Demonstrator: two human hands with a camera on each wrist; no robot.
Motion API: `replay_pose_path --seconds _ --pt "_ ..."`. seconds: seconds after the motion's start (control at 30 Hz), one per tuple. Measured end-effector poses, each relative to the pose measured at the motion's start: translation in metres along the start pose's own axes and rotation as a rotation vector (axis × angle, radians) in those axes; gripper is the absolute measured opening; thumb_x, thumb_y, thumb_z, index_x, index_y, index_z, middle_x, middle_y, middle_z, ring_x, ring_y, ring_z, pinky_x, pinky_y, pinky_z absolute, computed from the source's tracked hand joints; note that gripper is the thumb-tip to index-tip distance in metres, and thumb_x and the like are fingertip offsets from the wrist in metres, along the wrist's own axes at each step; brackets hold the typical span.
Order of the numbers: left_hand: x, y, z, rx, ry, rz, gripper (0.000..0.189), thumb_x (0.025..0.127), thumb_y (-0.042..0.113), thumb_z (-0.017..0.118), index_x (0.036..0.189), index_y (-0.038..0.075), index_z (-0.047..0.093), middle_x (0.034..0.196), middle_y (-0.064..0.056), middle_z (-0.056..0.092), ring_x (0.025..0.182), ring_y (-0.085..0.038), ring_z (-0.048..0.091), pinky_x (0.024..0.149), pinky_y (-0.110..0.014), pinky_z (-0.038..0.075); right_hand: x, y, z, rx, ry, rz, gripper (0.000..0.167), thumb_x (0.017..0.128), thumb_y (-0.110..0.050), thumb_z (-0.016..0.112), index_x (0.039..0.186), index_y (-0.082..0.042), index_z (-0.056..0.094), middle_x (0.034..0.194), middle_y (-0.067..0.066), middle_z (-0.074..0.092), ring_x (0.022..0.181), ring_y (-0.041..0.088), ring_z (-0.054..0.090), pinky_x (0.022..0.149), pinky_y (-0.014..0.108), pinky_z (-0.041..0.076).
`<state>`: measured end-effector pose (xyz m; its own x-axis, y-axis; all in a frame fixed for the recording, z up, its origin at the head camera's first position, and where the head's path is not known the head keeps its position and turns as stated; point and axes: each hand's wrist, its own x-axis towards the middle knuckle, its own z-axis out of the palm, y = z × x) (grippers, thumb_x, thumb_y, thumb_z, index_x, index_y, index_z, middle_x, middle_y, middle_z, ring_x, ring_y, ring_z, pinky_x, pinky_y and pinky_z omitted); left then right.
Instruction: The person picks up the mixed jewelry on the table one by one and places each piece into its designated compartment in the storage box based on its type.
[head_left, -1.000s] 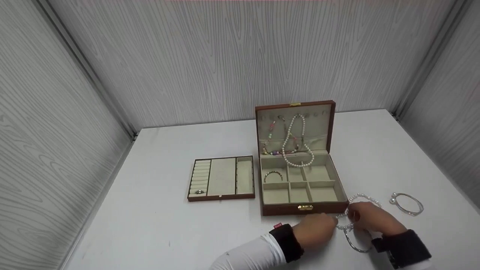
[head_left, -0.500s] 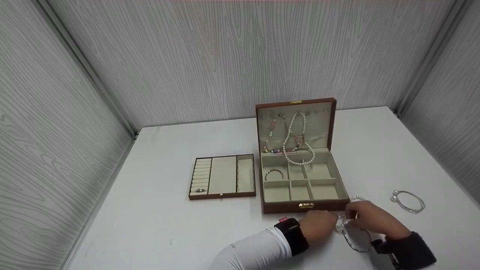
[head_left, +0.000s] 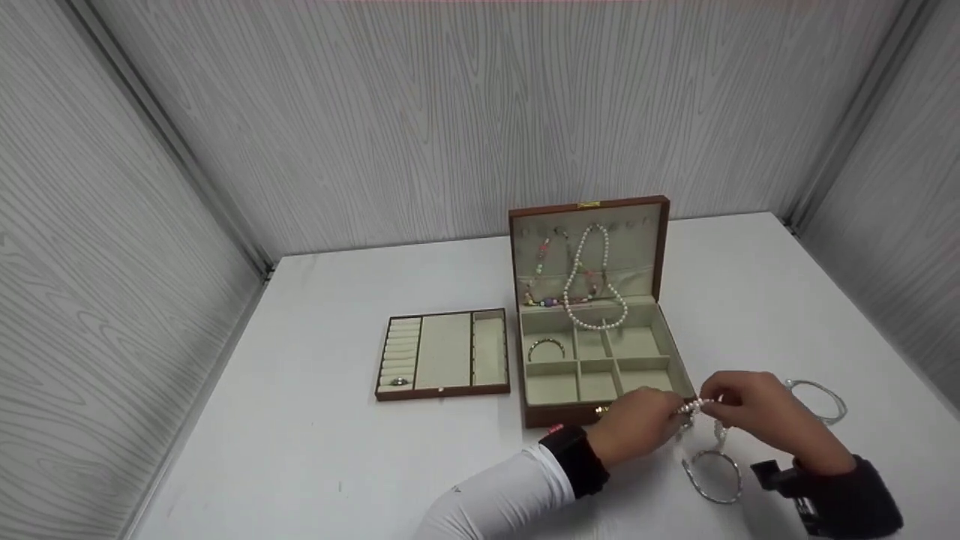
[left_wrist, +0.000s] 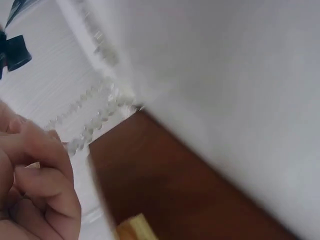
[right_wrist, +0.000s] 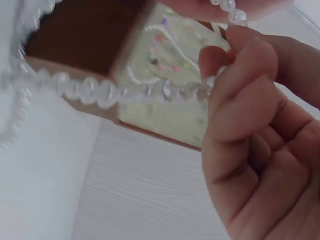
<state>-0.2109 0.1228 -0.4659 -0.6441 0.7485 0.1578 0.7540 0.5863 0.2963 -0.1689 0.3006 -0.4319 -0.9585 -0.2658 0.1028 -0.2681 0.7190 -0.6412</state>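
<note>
My left hand and right hand are close together at the front right corner of the open brown jewelry box. Each pinches part of a strand of white pearl beads, which looks like a necklace. A short length runs between the fingertips, and more beads hang below. The right wrist view shows the pearl strand running leftward from thumb and fingers. In the left wrist view it trails past the box corner from curled fingers. Below the hands lies a silver bangle.
Another bangle lies to the right, partly behind the right hand. Inside the lid hang a pearl necklace and a colorful bead necklace. One compartment holds a bracelet. Left stands a tray with a ring.
Both hands have risen off the table with the pearl strand, the right one moving up and slightly right. The strand has come away from the silver bangle, which stays on the table.
</note>
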Motion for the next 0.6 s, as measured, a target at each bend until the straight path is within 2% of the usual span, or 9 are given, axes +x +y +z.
replay_pose_path --seconds 0.17,0.33,0.43,0.5,0.6 --pt "0.002 -0.007 -0.024 -0.133 0.096 -0.002 0.016 0.092 0.016 0.052 0.093 0.017 0.068 0.077 0.011 0.064 0.064 0.004 0.049 0.056 -0.006 0.034 0.002 -0.013 -0.013 -0.017 0.111 -0.014 0.005 0.081 -0.007 0.067 0.085 -0.008 0.066 0.071 -0.002 0.065 0.056 -0.005 0.053 0.050 0.020 0.044" --pt "-0.001 -0.017 -0.044 -0.106 0.199 -0.001 0.018 0.091 0.024 0.055 0.100 0.020 0.070 0.089 0.007 0.063 0.075 0.001 0.054 0.060 -0.004 0.036 0.011 -0.025 -0.016 0.002 0.168 -0.058 0.009 0.079 -0.002 0.065 0.086 -0.007 0.066 0.066 -0.005 0.062 0.052 -0.004 0.050 0.045 0.020 0.041" --pt "0.000 -0.022 -0.057 -0.130 0.235 -0.013 0.020 0.091 0.027 0.056 0.103 0.018 0.070 0.096 0.006 0.063 0.079 -0.001 0.057 0.063 -0.004 0.038 0.018 -0.030 -0.017 0.020 0.200 -0.039 0.007 0.081 -0.004 0.065 0.087 -0.007 0.067 0.059 -0.006 0.058 0.049 -0.002 0.048 0.044 0.021 0.038" --pt "0.001 -0.025 -0.066 -0.188 0.248 -0.021 0.020 0.091 0.025 0.055 0.102 0.016 0.069 0.095 0.004 0.066 0.078 -0.002 0.057 0.064 -0.005 0.039 0.024 -0.033 -0.017 0.029 0.238 -0.020 0.007 0.081 -0.007 0.066 0.088 -0.007 0.067 0.056 -0.006 0.056 0.048 -0.001 0.049 0.043 0.021 0.038" --pt "0.004 -0.029 -0.080 -0.275 0.272 -0.023 0.021 0.091 0.022 0.055 0.103 0.012 0.068 0.093 0.001 0.067 0.075 -0.003 0.056 0.066 -0.006 0.040 0.035 -0.038 -0.019 0.035 0.309 -0.028 0.007 0.082 -0.010 0.067 0.088 -0.007 0.068 0.059 -0.004 0.058 0.049 0.000 0.049 0.044 0.020 0.038"
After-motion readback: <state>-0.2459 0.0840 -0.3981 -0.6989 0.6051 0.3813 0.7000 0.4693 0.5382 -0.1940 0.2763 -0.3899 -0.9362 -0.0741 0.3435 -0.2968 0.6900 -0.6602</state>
